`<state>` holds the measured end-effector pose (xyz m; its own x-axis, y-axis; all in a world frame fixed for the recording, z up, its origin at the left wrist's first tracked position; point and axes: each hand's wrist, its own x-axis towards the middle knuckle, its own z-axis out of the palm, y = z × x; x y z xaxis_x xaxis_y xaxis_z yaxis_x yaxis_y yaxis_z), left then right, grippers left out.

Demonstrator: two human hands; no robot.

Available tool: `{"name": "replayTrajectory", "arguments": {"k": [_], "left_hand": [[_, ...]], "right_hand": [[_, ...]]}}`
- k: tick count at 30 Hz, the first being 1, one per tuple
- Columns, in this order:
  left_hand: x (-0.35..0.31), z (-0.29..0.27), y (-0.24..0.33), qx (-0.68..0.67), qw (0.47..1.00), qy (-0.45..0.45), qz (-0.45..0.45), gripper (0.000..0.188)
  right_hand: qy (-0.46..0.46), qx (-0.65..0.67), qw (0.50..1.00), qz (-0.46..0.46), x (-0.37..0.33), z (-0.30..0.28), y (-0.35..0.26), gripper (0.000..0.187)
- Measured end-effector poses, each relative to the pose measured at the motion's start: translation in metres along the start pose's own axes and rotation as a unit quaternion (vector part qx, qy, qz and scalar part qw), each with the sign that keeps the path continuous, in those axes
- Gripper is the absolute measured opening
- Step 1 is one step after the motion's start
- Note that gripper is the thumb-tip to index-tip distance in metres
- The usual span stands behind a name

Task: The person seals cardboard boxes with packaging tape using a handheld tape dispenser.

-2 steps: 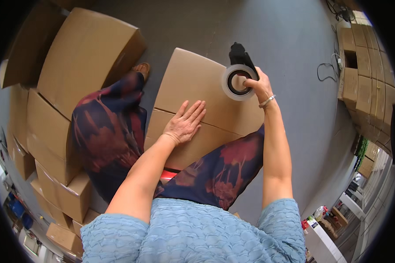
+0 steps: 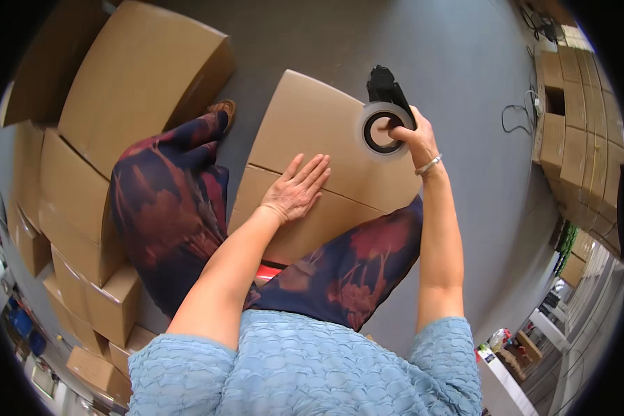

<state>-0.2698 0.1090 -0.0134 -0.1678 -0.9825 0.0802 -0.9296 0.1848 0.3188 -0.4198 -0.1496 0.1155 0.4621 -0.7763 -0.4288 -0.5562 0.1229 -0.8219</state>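
A brown cardboard box lies closed on the grey floor in front of me, its two top flaps meeting at a seam. My left hand rests flat on that seam, fingers spread and pressing the flaps down. My right hand is raised over the box's right edge and grips a black tape dispenser with a round roll of tape on it. The dispenser hangs just above the box's top right corner.
Stacked cardboard boxes rise on the left and run down the left side. More boxes line the right wall with a cable on the floor beside them. My patterned trouser legs flank the box.
The tape dispenser in my right hand has shifted very slightly. My left hand stays flat on the box.
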Motion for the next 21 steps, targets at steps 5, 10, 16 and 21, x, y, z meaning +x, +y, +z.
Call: {"name": "replayTrajectory", "arguments": {"k": [5, 10, 16, 21], "left_hand": [[0.006, 0.001, 0.002, 0.034, 0.999, 0.026, 0.011, 0.062], [0.012, -0.015, 0.001, -0.009, 0.981, -0.196, 0.005, 0.066], [-0.012, 0.054, 0.014, -0.282, 0.947, -0.120, -0.093, 0.065], [0.004, 0.032, 0.016, -0.040, 0.999, -0.013, -0.002, 0.066]], "right_hand": [[-0.075, -0.064, 0.992, 0.077, -0.032, 0.031, -0.065, 0.067], [-0.240, -0.251, 0.937, -0.044, -0.038, 0.094, -0.125, 0.076], [-0.339, -0.472, 0.793, -0.183, -0.024, 0.218, -0.156, 0.059], [-0.390, -0.633, 0.657, -0.122, 0.008, 0.306, -0.162, 0.050]]}}
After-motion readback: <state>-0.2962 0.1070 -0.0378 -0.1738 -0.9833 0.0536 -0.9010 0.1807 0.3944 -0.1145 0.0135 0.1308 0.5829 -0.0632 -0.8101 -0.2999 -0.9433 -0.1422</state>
